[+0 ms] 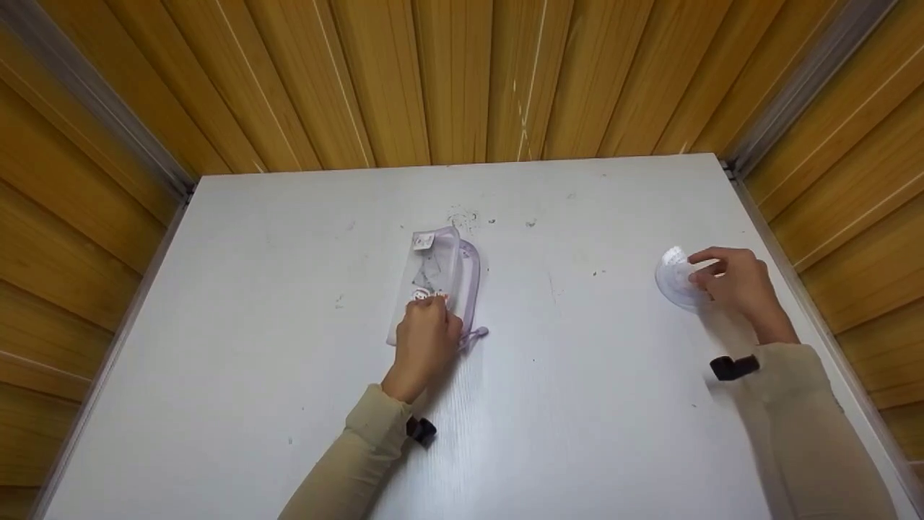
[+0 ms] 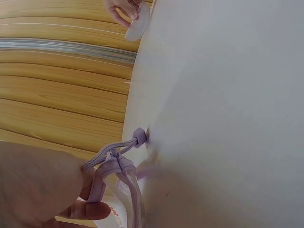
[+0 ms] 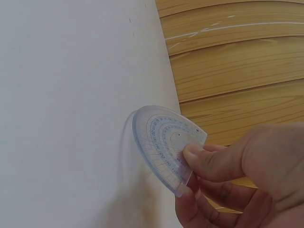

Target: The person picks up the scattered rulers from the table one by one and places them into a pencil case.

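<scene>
In the head view a translucent pencil pouch (image 1: 442, 271) with lilac edging lies near the middle of the white table, a white tag at its far end. My left hand (image 1: 424, 336) grips its near end, fingers curled over it. A lilac zip pull (image 2: 138, 137) sticks out beside that hand in the left wrist view. Over at the right, my right hand (image 1: 743, 285) pinches a clear semicircular protractor (image 3: 161, 137) between thumb and fingers. The protractor is tilted up, its curved edge close over the tabletop, and blue scale markings show on it.
The white table (image 1: 577, 404) carries scattered dark scuffs. Wood-patterned panels (image 1: 455, 79) rise behind it and on both sides, with grey metal posts at the corners. A black strap mount (image 1: 733, 367) sits on the right sleeve.
</scene>
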Demonstrator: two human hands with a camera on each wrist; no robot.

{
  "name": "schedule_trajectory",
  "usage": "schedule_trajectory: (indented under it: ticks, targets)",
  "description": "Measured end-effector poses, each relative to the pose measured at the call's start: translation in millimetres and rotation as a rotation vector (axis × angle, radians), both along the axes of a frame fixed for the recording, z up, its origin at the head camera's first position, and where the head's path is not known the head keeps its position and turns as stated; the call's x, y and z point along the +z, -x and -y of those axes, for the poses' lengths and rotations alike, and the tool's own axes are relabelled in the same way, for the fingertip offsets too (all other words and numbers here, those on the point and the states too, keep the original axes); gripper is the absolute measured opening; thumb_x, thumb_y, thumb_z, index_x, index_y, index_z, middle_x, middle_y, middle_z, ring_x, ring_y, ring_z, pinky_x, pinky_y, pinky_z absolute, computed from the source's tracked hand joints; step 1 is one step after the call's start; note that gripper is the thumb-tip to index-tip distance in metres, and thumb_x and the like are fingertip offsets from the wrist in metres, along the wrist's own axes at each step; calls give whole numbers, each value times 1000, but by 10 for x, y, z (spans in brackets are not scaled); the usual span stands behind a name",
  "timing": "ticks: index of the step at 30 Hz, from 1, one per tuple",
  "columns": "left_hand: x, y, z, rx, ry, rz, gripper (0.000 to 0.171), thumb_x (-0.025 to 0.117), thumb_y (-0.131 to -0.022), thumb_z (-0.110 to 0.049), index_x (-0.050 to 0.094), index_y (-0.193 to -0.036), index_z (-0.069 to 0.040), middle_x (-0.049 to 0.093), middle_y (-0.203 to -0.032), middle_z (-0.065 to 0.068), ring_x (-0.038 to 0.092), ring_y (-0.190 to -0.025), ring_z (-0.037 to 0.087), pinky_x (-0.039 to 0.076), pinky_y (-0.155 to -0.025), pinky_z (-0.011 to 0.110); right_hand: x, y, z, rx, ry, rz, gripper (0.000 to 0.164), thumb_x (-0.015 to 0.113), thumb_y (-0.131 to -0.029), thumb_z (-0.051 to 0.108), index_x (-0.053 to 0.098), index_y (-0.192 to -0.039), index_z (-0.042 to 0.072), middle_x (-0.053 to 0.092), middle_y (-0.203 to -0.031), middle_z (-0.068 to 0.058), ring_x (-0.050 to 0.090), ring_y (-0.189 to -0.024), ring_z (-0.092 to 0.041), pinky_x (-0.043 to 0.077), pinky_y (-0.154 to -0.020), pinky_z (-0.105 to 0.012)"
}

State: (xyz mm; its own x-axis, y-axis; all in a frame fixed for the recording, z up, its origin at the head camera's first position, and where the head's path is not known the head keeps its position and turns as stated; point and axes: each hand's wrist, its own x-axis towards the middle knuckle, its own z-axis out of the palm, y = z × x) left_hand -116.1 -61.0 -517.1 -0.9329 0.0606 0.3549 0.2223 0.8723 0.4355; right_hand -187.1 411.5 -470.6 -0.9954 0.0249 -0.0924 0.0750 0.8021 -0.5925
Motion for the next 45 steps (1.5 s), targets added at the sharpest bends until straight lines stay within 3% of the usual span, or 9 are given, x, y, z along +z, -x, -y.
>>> schedule_trajectory:
  ticks: [10, 18, 34, 45]
  targets:
    - [-18, 6, -3, 1, 2, -6, 15, 65, -88, -11, 70, -90, 3, 68, -82, 18, 65, -75, 36, 56, -59, 52, 14, 38, 3, -3, 14, 3, 35, 70, -95, 7, 66, -129, 1, 68, -113, -32, 68, -86, -35, 53, -64, -22]
    - [-7, -18, 5, -12, -14, -28, 20, 65, -87, -9, 73, -99, 5, 72, -90, 20, 67, -80, 36, 57, -58, 52, 51, 108, 30, 1, 27, 15, 35, 71, -95, 10, 66, -128, 1, 68, -113, -33, 68, -79, -27, 54, -63, -23]
    - [1, -1, -7, 16, 1, 8, 16, 66, -88, -11, 71, -91, 3, 69, -84, 18, 66, -77, 36, 56, -59, 52, 147, 254, 85, -21, 99, 77, 38, 70, -98, 15, 64, -134, 4, 66, -120, -30, 68, -88, -30, 56, -70, -23]
    - [-11, 1, -4, 2, -5, -14, 12, 64, -87, -9, 66, -79, -1, 67, -79, 17, 65, -74, 35, 55, -56, 51, 151, 310, 278, -8, 125, 55, 35, 70, -97, 11, 66, -131, 3, 67, -117, -29, 68, -87, -26, 57, -69, -23]
